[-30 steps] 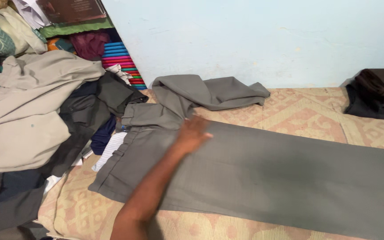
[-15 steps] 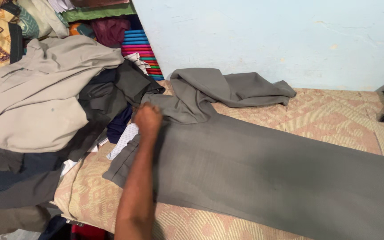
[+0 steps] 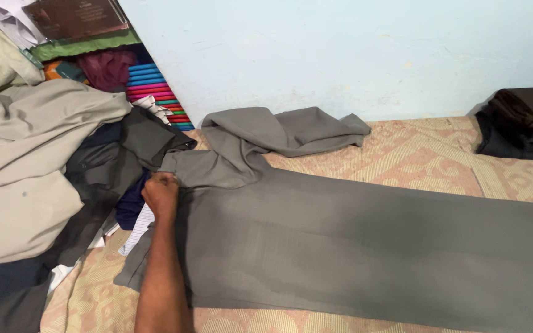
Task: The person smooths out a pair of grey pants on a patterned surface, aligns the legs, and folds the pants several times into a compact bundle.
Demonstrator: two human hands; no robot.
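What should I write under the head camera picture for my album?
A hand grips the waistband of grey trousers spread flat on a patterned mat, beside a pile of clothes.

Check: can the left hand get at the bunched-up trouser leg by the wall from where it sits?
Probably yes. The left hand sits at the waistband of the grey trousers, and the bunched trouser leg lies just beyond it on the mat, uncovered, with nothing between them.

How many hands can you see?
1: a hand closed on the waistband of the grey trousers lying on the mat. The other hand is out of view.
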